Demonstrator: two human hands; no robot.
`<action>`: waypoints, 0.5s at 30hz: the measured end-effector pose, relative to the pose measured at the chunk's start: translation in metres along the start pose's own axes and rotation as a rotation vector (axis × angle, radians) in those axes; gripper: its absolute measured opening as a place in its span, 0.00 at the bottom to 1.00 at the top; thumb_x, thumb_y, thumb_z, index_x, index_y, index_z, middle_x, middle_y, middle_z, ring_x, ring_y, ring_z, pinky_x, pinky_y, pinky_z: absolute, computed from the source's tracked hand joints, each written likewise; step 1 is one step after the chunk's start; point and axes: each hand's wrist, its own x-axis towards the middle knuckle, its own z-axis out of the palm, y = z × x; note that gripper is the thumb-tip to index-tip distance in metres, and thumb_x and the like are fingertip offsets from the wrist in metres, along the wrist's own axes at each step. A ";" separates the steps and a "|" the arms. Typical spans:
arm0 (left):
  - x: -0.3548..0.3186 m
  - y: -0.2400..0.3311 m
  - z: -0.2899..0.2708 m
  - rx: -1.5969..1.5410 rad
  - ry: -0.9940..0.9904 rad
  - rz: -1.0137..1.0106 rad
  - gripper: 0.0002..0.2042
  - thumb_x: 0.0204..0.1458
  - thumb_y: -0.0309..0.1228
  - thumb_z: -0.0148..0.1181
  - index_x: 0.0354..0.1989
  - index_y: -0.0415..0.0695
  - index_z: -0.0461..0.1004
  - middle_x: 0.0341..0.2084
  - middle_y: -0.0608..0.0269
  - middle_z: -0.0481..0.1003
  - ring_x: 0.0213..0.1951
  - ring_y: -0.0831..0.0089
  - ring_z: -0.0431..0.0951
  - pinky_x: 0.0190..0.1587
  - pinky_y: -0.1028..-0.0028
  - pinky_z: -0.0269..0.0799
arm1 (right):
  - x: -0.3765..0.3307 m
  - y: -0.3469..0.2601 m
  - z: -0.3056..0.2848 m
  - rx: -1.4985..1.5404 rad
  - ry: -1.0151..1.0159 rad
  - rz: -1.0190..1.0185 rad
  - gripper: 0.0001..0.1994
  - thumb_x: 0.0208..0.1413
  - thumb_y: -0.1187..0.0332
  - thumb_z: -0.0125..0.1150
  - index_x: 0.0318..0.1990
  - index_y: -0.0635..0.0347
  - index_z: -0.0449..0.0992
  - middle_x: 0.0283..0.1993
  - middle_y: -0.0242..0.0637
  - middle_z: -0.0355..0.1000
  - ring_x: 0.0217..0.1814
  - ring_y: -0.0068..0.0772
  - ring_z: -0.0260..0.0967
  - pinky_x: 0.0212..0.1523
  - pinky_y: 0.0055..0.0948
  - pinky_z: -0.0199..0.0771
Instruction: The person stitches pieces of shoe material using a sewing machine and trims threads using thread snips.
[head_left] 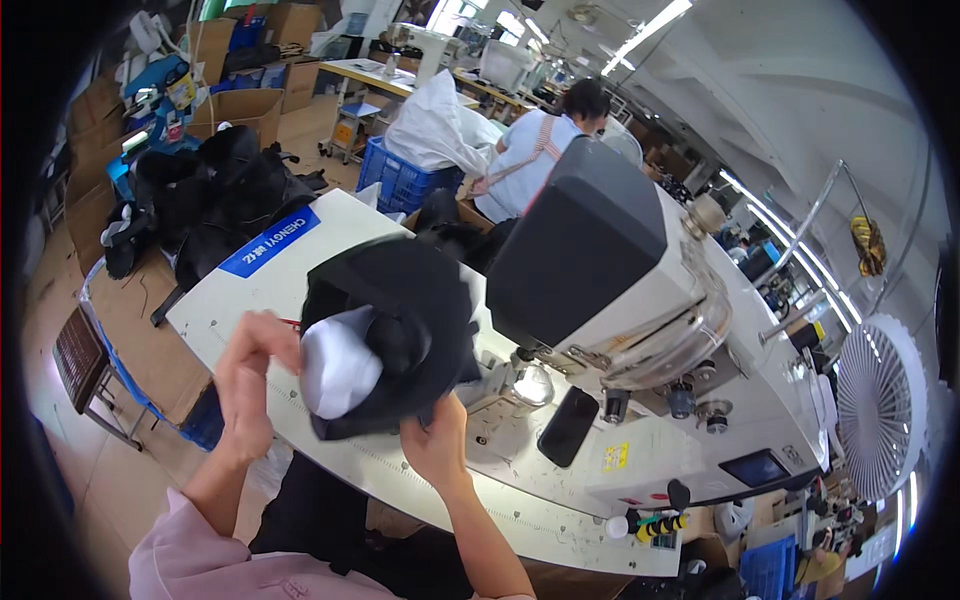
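A black fabric cap (430,315), blurred by motion, is held above the white sewing machine table (300,420). Its opening faces me, and a bunched white piece (340,365) shows at its left side. My right hand (437,440) grips the lower edge, with the fingers partly hidden behind the black cloth. At the left, my left hand (247,375) has its fingers bent and closed at the edge of the white piece; its fingertips are partly hidden. Right of the cap stands the sewing machine (640,300) with a dark head cover, and a small lamp shines below it.
A black phone (568,427) lies on the table right of my hands. Beyond the left edge is a heap of black pieces (215,190). A blue crate (405,175) with a white sack and a seated person (530,150) are behind. A white fan (880,405) stands right.
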 end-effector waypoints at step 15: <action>0.077 -0.023 0.023 -0.378 -1.373 -0.906 0.46 0.40 0.80 0.27 0.09 0.41 0.62 0.11 0.62 0.64 0.20 0.69 0.68 0.29 0.72 0.65 | -0.025 -0.035 -0.065 0.141 -0.258 0.445 0.09 0.57 0.73 0.61 0.41 0.67 0.71 0.33 0.32 0.75 0.36 0.15 0.70 0.37 0.18 0.70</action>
